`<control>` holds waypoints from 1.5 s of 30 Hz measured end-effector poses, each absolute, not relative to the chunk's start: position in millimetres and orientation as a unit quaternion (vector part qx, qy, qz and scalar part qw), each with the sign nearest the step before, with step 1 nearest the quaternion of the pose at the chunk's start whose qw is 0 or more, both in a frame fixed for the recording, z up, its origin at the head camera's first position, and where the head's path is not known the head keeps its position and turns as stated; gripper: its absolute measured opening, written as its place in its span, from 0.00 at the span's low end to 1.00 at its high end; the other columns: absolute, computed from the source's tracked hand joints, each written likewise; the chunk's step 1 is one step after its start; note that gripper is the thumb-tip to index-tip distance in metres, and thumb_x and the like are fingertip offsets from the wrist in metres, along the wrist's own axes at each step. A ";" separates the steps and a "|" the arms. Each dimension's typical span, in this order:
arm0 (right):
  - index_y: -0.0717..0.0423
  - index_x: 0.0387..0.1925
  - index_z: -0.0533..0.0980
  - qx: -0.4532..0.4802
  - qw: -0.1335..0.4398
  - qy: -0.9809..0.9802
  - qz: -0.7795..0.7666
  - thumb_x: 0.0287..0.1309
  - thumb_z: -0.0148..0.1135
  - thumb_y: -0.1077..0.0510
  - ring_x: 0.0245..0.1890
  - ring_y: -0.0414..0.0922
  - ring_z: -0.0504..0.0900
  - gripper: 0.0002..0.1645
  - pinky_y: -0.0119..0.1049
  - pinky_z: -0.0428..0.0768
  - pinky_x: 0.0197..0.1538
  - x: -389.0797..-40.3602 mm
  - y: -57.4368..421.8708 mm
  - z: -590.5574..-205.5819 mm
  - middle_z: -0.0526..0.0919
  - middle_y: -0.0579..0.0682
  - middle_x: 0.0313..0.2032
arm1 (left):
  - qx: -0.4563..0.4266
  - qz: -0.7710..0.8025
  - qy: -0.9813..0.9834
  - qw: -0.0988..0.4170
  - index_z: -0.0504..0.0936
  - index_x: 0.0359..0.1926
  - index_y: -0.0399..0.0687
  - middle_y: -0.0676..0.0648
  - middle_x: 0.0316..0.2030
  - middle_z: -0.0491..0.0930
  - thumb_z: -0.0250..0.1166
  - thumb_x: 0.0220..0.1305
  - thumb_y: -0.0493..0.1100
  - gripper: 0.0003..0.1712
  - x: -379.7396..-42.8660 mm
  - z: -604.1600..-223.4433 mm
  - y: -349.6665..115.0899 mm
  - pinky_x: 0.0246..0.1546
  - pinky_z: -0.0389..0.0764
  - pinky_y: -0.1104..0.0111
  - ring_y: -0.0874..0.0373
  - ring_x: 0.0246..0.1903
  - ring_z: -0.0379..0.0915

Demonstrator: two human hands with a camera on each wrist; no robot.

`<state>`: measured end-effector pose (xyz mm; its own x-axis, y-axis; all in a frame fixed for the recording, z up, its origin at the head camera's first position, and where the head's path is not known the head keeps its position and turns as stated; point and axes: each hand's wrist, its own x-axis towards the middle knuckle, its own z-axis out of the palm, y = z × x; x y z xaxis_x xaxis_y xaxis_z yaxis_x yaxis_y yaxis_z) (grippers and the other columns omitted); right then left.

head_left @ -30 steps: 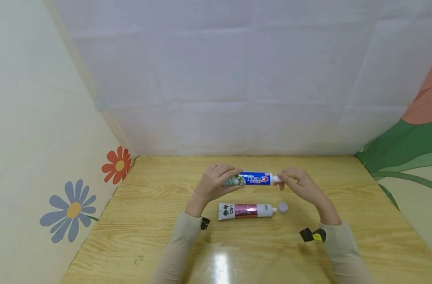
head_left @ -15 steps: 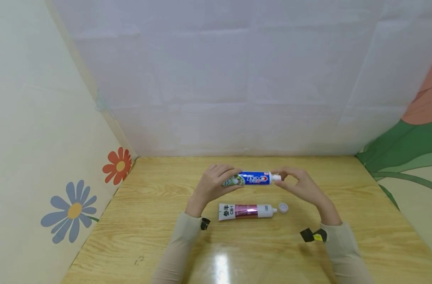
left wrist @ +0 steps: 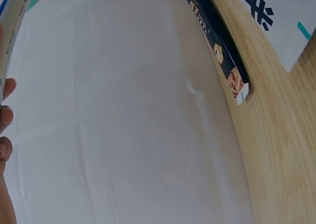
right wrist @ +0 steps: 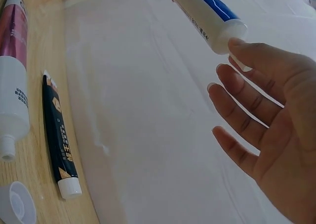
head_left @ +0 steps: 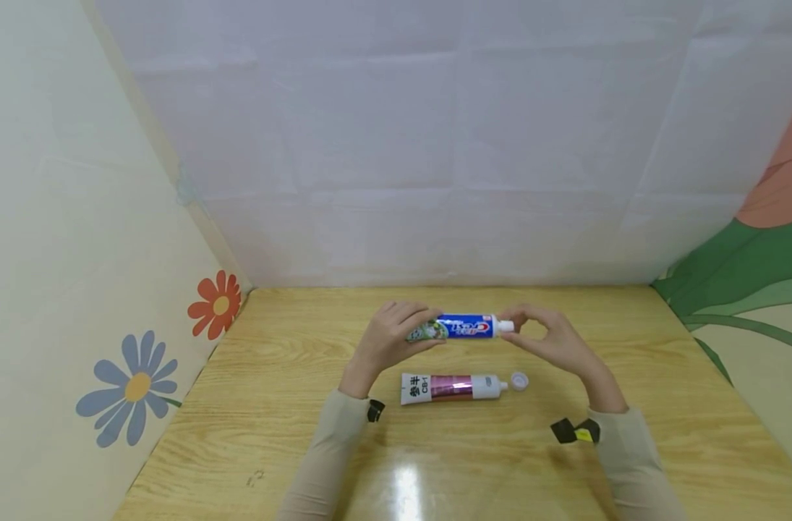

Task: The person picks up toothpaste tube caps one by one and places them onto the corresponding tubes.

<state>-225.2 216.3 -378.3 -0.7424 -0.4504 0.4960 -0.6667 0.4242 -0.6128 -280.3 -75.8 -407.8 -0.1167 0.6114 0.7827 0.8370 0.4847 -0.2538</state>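
Observation:
In the head view my left hand (head_left: 390, 339) grips the green-printed tail of a blue Crest toothpaste tube (head_left: 467, 326), raised above the table and lying level. The thumb and forefinger of my right hand (head_left: 561, 346) pinch its white cap (head_left: 505, 326). The right wrist view shows the other fingers (right wrist: 242, 108) spread loosely apart below the cap (right wrist: 241, 64). Nearer me, a pink and white toothpaste tube (head_left: 452, 387) lies uncapped, nozzle pointing right. Its loose white cap (head_left: 519, 380) sits just beyond the nozzle.
Both wrist views show a black toothpaste tube (right wrist: 59, 130) with a white cap, lying along the back of the wooden table (head_left: 272, 449) by the white sheet wall (head_left: 435, 181). Painted flower panels (head_left: 135, 387) flank the table.
My right thumb and forefinger have shifted round the white cap, baring more of it. The left hand and the blue tube have barely moved.

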 end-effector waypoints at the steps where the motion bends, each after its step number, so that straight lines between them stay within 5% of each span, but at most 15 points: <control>1: 0.58 0.43 0.78 0.335 0.127 -0.833 0.421 0.52 0.64 0.66 0.34 0.38 0.76 0.14 0.37 0.74 0.47 -225.4 216.6 -378.5 0.81 0.45 0.33 | -0.492 -0.126 -0.737 0.447 0.81 0.47 0.51 0.52 0.38 0.82 0.70 0.47 0.59 0.27 -280.4 -407.9 -75.9 0.34 0.75 0.74 0.62 0.36 0.77; 6: 0.57 0.41 0.78 0.328 0.115 -0.833 0.430 0.53 0.64 0.66 0.34 0.38 0.76 0.12 0.48 0.71 0.50 -226.3 217.0 -379.0 0.81 0.45 0.33 | -0.493 -0.126 -0.736 0.446 0.81 0.47 0.51 0.52 0.38 0.82 0.70 0.47 0.58 0.27 -280.4 -408.4 -75.8 0.34 0.75 0.74 0.61 0.37 0.77; 20: 0.55 0.37 0.80 0.322 0.110 -0.840 0.423 0.55 0.62 0.65 0.34 0.37 0.76 0.07 0.46 0.71 0.49 -227.4 216.8 -379.7 0.82 0.46 0.32 | -0.493 -0.121 -0.735 0.450 0.81 0.46 0.51 0.52 0.37 0.82 0.73 0.42 0.57 0.28 -280.4 -408.1 -73.9 0.32 0.75 0.75 0.62 0.35 0.77; 31: 0.46 0.31 0.79 0.335 0.108 -0.835 0.424 0.58 0.60 0.64 0.35 0.37 0.78 0.08 0.55 0.71 0.53 -245.0 225.4 -403.0 0.81 0.40 0.30 | -0.493 -0.122 -0.734 0.451 0.81 0.46 0.51 0.52 0.37 0.82 0.75 0.38 0.56 0.31 -278.9 -409.3 -72.5 0.30 0.73 0.76 0.63 0.33 0.76; 45: 0.45 0.25 0.78 0.341 0.101 -0.838 0.413 0.63 0.54 0.64 0.37 0.39 0.79 0.14 0.52 0.75 0.47 -249.9 228.4 -410.2 0.82 0.40 0.29 | -0.498 -0.117 -0.731 0.452 0.81 0.45 0.50 0.53 0.37 0.82 0.70 0.47 0.59 0.26 -276.1 -406.1 -71.9 0.29 0.72 0.76 0.64 0.33 0.76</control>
